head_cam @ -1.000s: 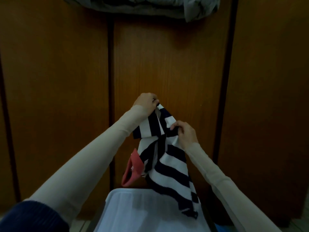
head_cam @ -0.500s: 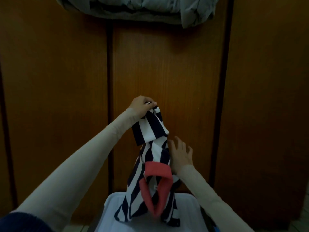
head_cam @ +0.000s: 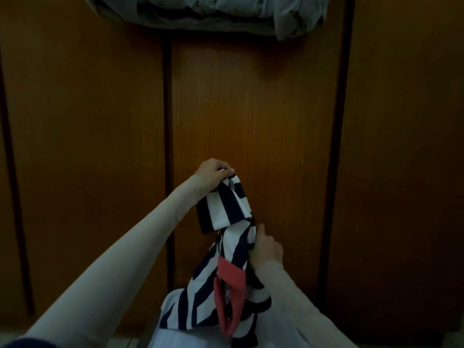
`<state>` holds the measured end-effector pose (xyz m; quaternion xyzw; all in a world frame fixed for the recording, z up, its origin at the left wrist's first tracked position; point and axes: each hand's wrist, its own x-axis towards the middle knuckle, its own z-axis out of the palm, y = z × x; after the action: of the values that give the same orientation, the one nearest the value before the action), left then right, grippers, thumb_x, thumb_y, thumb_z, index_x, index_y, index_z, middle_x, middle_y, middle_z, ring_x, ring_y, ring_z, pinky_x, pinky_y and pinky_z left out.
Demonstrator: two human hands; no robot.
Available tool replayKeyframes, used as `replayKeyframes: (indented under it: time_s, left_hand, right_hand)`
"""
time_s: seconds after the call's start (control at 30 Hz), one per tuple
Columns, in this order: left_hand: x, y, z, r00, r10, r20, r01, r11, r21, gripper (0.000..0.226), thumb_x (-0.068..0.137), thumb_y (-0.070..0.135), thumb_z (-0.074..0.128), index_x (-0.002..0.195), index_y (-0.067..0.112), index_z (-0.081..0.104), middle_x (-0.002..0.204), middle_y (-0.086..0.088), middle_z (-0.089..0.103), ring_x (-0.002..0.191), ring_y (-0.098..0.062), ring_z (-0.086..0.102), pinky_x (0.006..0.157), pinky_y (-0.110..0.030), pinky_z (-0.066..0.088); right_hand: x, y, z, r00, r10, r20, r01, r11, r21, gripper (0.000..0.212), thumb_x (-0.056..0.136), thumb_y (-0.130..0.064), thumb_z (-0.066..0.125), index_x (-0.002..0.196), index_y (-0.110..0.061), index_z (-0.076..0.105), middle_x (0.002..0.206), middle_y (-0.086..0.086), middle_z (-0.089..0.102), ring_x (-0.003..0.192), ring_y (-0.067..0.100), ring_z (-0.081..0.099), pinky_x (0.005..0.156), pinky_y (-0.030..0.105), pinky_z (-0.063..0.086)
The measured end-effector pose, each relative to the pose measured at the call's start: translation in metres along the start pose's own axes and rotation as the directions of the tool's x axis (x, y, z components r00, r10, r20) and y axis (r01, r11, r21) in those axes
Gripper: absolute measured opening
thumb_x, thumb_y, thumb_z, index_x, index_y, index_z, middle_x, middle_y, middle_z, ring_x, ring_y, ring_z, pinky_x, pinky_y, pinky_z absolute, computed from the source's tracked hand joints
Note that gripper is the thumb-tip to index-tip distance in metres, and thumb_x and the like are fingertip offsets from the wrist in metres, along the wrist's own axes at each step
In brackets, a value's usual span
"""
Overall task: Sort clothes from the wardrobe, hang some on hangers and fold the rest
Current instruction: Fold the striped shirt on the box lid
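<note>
Since the frame a second ago, the right hand has dropped from the upper fold of the striped shirt to its middle, and the garment has turned so that its red collar now faces the person instead of hanging off at 8 o'clock. Compared with half a second ago little has shifted; the right hand's fingers have merely closed in against the cloth.

Up at 12 o'clock of the shirt, the left hand is clenched round the top fold of the navy-and-white fabric, holding it high so that a short sleeve flap hangs just below the wrist. At 3 o'clock of the shirt's middle, the right hand presses into the side of the fabric with thumb raised; its fingers are hidden behind the cloth, so I cannot tell whether they pinch it or only push. Both arms wear pale long sleeves.

The shirt's lower end drapes onto a white plastic bin at 6 o'clock. Behind stand brown wooden wardrobe doors, and a rumpled grey cloth hangs over their top at 12 o'clock.
</note>
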<state>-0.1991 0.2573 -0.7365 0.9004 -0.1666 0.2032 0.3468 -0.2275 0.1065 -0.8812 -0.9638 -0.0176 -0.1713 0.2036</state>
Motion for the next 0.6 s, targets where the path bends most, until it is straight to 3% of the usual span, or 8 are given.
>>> replayKeyframes:
  time_s: [0.1,0.23,0.33,0.47,0.6]
  left_hand:
    - [0.0,-0.012,0.002,0.995,-0.07,-0.074,0.081,0.985,0.155,0.028,0.097,0.025,0.049,0.111,0.007,0.065,0.123,-0.009,0.059,0.115,-0.023,0.053,0.085,-0.026,0.039]
    - [-0.004,-0.025,0.008,0.982,-0.143,-0.127,0.17,0.955,0.244,0.031,0.098,0.026,0.047,0.118,0.008,0.062,0.126,-0.011,0.058,0.112,-0.025,0.055,0.086,-0.031,0.044]
    - [-0.004,-0.031,0.009,0.968,-0.189,-0.165,0.227,0.939,0.258,0.031,0.098,0.027,0.045,0.117,0.009,0.062,0.121,-0.01,0.06,0.106,-0.024,0.057,0.079,-0.028,0.042]
    - [-0.005,-0.038,0.01,0.966,-0.244,-0.088,0.257,0.945,0.202,0.04,0.099,0.033,0.042,0.113,0.002,0.063,0.101,-0.012,0.063,0.094,-0.023,0.058,0.078,-0.028,0.041]
    - [-0.014,-0.042,0.006,0.971,-0.224,0.085,0.221,0.974,0.045,0.041,0.083,0.048,0.059,0.089,0.009,0.065,0.112,-0.017,0.061,0.111,-0.031,0.055,0.091,-0.038,0.041]
  right_hand:
    - [0.004,0.016,-0.008,0.999,0.045,-0.022,-0.04,0.983,0.177,0.035,0.087,-0.009,0.054,0.118,-0.015,0.039,0.103,0.007,0.062,0.081,0.019,0.057,0.067,0.028,0.044]
    - [0.016,0.037,-0.02,0.989,0.102,-0.103,-0.078,0.974,0.211,0.018,0.094,-0.015,0.047,0.112,-0.015,0.044,0.089,0.004,0.057,0.078,0.02,0.057,0.069,0.033,0.048]
    - [0.02,0.049,-0.034,0.982,0.101,-0.162,-0.082,0.99,0.119,0.015,0.095,-0.019,0.049,0.109,-0.016,0.046,0.085,0.001,0.054,0.074,0.017,0.054,0.061,0.028,0.043]
    - [0.027,0.062,-0.05,0.965,0.145,-0.219,-0.144,0.989,0.017,0.013,0.094,-0.012,0.048,0.105,-0.013,0.055,0.092,0.004,0.06,0.074,0.015,0.052,0.061,0.026,0.041]
    - [0.026,0.075,-0.067,0.954,0.199,-0.226,-0.181,0.979,0.098,0.022,0.096,-0.006,0.04,0.112,-0.009,0.055,0.1,0.013,0.062,0.086,0.026,0.059,0.069,0.031,0.044]
